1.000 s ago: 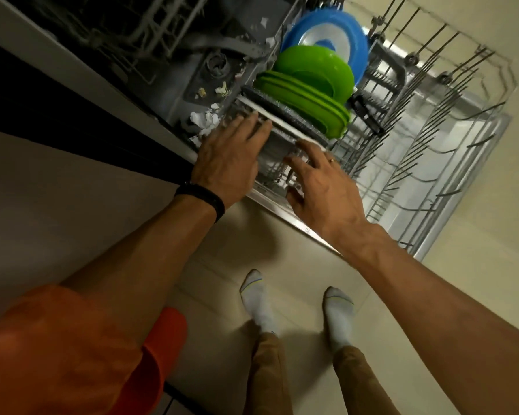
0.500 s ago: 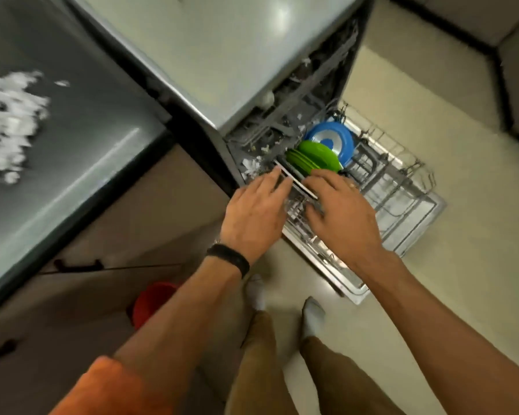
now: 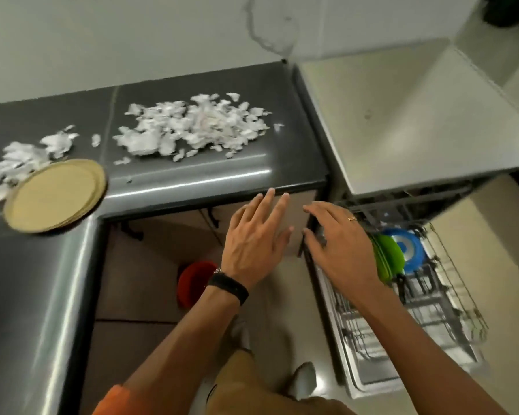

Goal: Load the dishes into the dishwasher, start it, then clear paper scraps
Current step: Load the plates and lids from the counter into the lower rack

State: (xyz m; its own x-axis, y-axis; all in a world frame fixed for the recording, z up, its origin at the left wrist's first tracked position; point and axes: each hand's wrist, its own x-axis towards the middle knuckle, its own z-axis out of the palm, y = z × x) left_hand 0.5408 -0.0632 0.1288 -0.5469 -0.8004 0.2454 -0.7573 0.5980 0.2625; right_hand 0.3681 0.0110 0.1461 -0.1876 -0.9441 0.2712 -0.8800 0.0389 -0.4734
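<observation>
Partly hidden behind the right hand (image 3: pixel 339 247): green plates (image 3: pixel 387 259). Cut by the left frame edge, overlapped by tan plates (image 3: pixel 54 196): paper scraps (image 3: pixel 18 160). Blurred at its near end: dishwasher rack (image 3: pixel 369 351).

Light: soft, even indoor light from above, moderately bright
Glare: pale streaks along the dark surface (image 3: pixel 210 179) front edge and left run
Shadows: deep under the surface overhang, faint on the floor (image 3: pixel 285 310)
Blur: motion smear on paper scraps (image 3: pixel 192 124) and dishwasher rack (image 3: pixel 417 324)
Distortion: wide-angle bowing at frame edges
</observation>
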